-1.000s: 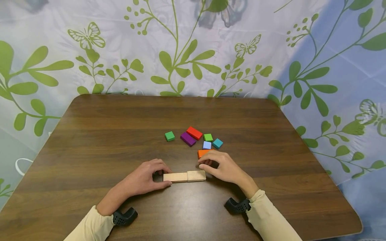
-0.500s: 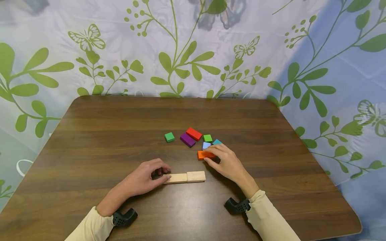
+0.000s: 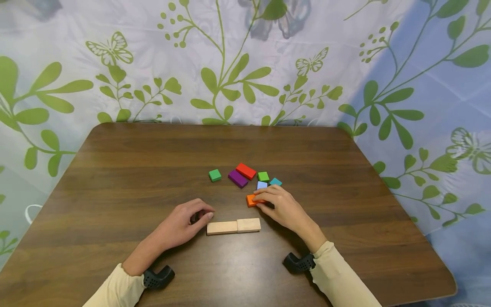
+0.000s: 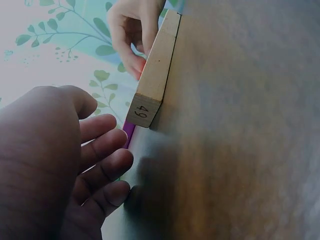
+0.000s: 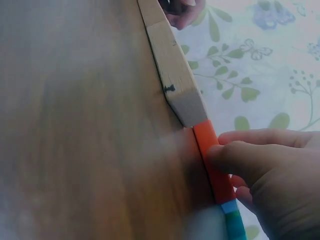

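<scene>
Two plain wooden blocks lie end to end in a row, the left block [image 3: 222, 227] and the right block [image 3: 248, 224]. My left hand [image 3: 188, 222] hovers by the row's left end, fingers loosely bent and nothing in them. In the left wrist view that block's end [image 4: 142, 111] carries a handwritten number, apart from the fingertips. Beyond the row, my right hand [image 3: 283, 205] pinches an orange block [image 3: 251, 200] between thumb and fingers. The right wrist view shows the thumb on the orange block's [image 5: 212, 165] near side; part of it is hidden behind the hand.
Behind the orange block lie a light blue block [image 3: 262, 185], a teal block [image 3: 275, 182] and a lime green block [image 3: 263, 176]. Red [image 3: 246, 171] and purple [image 3: 238, 178] blocks touch further left, with a green block [image 3: 215, 175] beyond them. A patterned cloth [image 3: 245, 64] hangs behind the table [image 3: 134, 157].
My right hand has left the wooden row's right end, reached the orange block, and drawn it slightly left and nearer. My left hand has let go of the left wooden block and lifted off.
</scene>
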`<action>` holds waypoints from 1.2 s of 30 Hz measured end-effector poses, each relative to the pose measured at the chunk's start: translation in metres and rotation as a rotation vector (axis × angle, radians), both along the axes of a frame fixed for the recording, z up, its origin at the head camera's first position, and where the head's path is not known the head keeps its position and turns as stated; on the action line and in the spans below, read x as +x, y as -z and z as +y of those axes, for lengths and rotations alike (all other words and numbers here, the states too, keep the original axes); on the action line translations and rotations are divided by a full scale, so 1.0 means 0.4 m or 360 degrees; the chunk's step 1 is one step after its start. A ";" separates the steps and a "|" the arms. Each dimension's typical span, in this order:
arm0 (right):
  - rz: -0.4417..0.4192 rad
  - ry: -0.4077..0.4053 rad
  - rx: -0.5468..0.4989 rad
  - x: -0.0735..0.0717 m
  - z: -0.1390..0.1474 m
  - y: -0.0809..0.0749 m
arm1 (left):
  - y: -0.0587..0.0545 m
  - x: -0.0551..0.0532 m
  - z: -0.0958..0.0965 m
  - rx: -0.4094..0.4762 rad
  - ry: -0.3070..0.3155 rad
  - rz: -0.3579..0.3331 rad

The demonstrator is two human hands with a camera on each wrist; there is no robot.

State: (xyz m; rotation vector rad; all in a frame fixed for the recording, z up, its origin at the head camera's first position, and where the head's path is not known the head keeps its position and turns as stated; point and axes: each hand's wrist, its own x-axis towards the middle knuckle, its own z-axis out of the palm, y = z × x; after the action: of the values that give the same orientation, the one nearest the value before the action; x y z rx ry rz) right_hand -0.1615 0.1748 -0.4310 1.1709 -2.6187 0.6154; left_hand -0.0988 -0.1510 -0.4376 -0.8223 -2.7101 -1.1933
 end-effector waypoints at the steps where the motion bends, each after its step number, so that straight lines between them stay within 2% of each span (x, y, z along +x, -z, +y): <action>1: -0.0015 -0.0011 0.0014 -0.002 -0.003 -0.003 | 0.001 -0.001 0.000 0.0000 -0.0001 0.0004; 10: -0.0117 -0.0120 0.0107 -0.021 -0.036 -0.020 | 0.007 -0.004 -0.003 0.0037 -0.0026 0.0029; 17: -0.0211 -0.0230 0.0164 -0.040 -0.082 -0.034 | 0.008 -0.004 -0.009 0.0042 -0.0144 0.0040; 26: -0.0354 -0.0440 0.0154 -0.067 -0.147 -0.032 | 0.010 -0.010 -0.009 -0.0003 -0.0217 0.0047; 31: -0.0437 -0.0391 0.0114 -0.070 -0.149 -0.027 | 0.011 -0.012 -0.008 -0.0040 -0.0204 0.0068; 36: -0.0538 -0.0351 -0.0049 -0.072 -0.143 -0.004 | 0.009 -0.013 -0.011 -0.0069 -0.0173 0.0088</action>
State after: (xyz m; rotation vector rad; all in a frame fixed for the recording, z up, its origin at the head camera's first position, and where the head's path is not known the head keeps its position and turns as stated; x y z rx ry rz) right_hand -0.1902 0.1175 -0.4295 1.4725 -2.7543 0.9699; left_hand -0.1040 -0.1556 -0.4414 -0.6917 -2.7062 -1.0778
